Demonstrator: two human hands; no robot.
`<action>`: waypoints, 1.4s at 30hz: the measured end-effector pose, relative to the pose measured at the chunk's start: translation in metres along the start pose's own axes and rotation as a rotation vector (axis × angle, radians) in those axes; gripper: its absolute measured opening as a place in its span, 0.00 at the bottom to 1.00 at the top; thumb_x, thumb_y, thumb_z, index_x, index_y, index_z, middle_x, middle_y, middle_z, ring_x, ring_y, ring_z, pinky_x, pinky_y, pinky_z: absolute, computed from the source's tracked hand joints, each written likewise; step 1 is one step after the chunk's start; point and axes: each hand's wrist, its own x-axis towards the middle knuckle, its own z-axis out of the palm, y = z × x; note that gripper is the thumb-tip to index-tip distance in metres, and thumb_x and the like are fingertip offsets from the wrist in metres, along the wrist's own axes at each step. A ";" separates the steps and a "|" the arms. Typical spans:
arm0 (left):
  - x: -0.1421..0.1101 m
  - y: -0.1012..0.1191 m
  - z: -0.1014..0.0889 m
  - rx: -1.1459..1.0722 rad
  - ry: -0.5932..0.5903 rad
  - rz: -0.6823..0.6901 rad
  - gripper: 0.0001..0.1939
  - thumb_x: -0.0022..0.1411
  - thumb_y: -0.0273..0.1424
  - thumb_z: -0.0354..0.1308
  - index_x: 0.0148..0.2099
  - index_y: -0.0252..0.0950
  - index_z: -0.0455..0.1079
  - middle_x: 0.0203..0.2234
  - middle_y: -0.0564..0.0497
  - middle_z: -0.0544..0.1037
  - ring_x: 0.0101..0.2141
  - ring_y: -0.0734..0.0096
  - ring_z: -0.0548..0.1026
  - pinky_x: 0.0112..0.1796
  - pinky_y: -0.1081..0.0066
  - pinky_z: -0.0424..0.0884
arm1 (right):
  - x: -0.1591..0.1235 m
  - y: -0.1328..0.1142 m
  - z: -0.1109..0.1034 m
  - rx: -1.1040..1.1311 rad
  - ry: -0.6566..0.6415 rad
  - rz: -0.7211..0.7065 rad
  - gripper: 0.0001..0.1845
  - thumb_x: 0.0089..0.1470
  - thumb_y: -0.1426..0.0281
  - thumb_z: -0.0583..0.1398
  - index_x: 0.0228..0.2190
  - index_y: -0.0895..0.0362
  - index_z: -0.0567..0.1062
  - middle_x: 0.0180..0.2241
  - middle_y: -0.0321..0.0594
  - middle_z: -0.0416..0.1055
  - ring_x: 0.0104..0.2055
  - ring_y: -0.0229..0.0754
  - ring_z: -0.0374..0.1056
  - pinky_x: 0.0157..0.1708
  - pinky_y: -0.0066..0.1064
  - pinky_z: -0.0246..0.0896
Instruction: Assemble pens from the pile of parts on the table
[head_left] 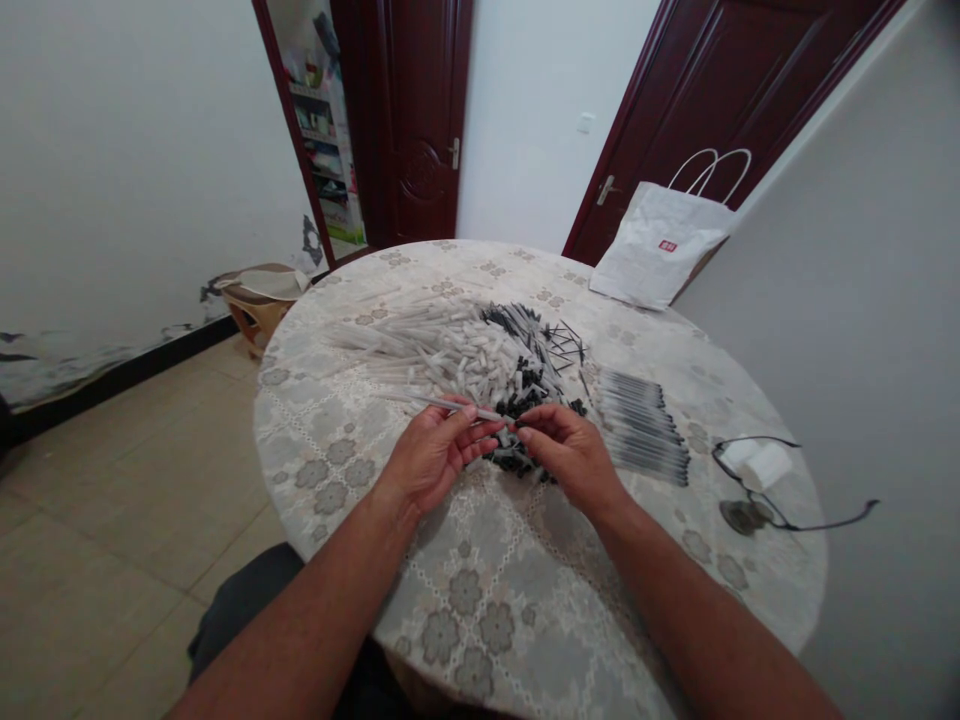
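Note:
My left hand (439, 452) pinches a long clear pen barrel (442, 402) that points away to the left. My right hand (570, 450) meets it at the barrel's near end, fingers closed on a small part that I cannot make out. Both hands hover over small black caps (517, 462) at the near edge of a big heap of clear barrels (442, 345) and black parts (525, 330). A neat row of assembled pens (645, 425) lies to the right of my right hand.
The round table (495, 610) has a flowered cloth. Glasses (780, 500) and a folded white tissue (761, 462) lie at the right edge. A white paper bag (664, 250) leans at the far side. A small stool (259, 300) stands on the floor at the left.

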 end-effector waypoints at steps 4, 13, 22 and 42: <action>-0.002 -0.002 0.002 -0.002 -0.018 0.001 0.12 0.61 0.26 0.67 0.43 0.35 0.66 0.38 0.44 0.83 0.40 0.58 0.84 0.39 0.65 0.81 | 0.001 0.007 0.007 0.161 -0.016 0.081 0.15 0.52 0.60 0.70 0.37 0.56 0.77 0.26 0.32 0.73 0.23 0.33 0.61 0.22 0.25 0.54; -0.005 0.000 0.004 0.017 -0.035 -0.016 0.14 0.61 0.27 0.68 0.44 0.34 0.66 0.38 0.42 0.83 0.39 0.60 0.84 0.38 0.66 0.81 | 0.001 0.018 0.007 0.236 -0.062 0.096 0.16 0.52 0.61 0.71 0.38 0.55 0.76 0.23 0.29 0.70 0.21 0.32 0.60 0.20 0.24 0.53; -0.004 -0.003 0.003 0.037 -0.066 -0.032 0.14 0.62 0.28 0.67 0.44 0.34 0.65 0.39 0.41 0.83 0.39 0.61 0.84 0.39 0.66 0.81 | -0.007 0.010 0.011 -0.051 -0.091 -0.114 0.14 0.58 0.65 0.66 0.46 0.53 0.78 0.41 0.39 0.80 0.40 0.41 0.75 0.42 0.32 0.69; -0.003 -0.006 0.002 0.033 -0.024 -0.006 0.16 0.59 0.28 0.70 0.44 0.35 0.67 0.37 0.44 0.83 0.37 0.64 0.83 0.37 0.68 0.81 | -0.002 0.017 0.010 0.079 0.027 0.043 0.18 0.52 0.58 0.70 0.41 0.55 0.82 0.24 0.34 0.75 0.21 0.36 0.67 0.22 0.27 0.63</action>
